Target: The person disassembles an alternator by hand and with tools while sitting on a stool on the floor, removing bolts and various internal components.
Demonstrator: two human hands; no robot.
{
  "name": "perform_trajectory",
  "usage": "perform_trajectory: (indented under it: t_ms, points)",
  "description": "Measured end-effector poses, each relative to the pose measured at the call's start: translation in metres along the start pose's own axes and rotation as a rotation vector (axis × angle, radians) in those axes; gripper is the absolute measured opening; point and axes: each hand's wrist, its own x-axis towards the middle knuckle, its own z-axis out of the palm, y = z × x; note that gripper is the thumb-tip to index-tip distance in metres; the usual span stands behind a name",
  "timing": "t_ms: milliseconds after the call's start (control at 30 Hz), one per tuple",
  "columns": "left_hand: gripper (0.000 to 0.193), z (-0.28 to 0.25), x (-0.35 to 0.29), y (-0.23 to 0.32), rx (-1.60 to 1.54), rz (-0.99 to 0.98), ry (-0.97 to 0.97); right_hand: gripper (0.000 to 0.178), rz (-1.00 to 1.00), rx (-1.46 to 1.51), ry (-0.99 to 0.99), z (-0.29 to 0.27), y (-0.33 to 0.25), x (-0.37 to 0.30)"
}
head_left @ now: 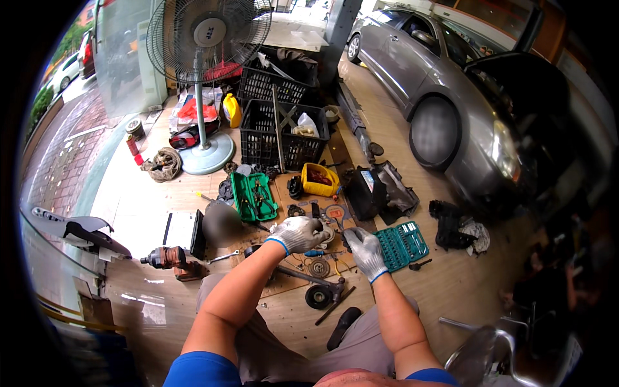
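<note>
In a white glove with a blue cuff, my left hand [298, 235] is closed, its fingers curled against a pale round metal part [328, 236]. My right hand [367, 253], gloved the same way, is beside that part with its fingers bent together around something too small and shadowed to name. Both hands are above a cardboard sheet strewn with parts. Below them lie a toothed metal disc [318, 267] and a long-handled hammer [336, 288]. A black wheel-like ring [318, 297] rests closer to me. The teal socket set case [401, 246] lies open just right of my right hand.
An impact wrench [169, 259] and a spanner [223, 257] lie at the left. Beyond the hands are an open green tool case [240, 187], a cut yellow container [320, 180], black crates [258, 138] and a standing fan [206, 151]. A grey car [412, 71] stands at the right.
</note>
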Motion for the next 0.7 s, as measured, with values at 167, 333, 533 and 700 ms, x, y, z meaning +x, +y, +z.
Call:
perform_trajectory:
  t_ms: [167, 333, 533, 700]
  points:
    - [0.054, 0.009, 0.003, -0.007, 0.139, 0.02, -0.1, 0.029, -0.021, -0.208, -0.044, 0.0, -0.015, -0.006]
    - [0.052, 0.008, 0.004, -0.005, 0.158, 0.006, -0.086, 0.034, -0.064, -0.319, -0.054, 0.001, -0.014, -0.007]
    - [0.05, 0.004, -0.002, 0.0, 0.171, -0.015, -0.098, 0.039, -0.127, -0.433, -0.072, 0.003, -0.012, -0.01]
    - [0.052, 0.006, -0.004, -0.008, 0.183, -0.023, -0.086, 0.035, -0.198, -0.483, -0.119, 0.007, -0.006, -0.008]
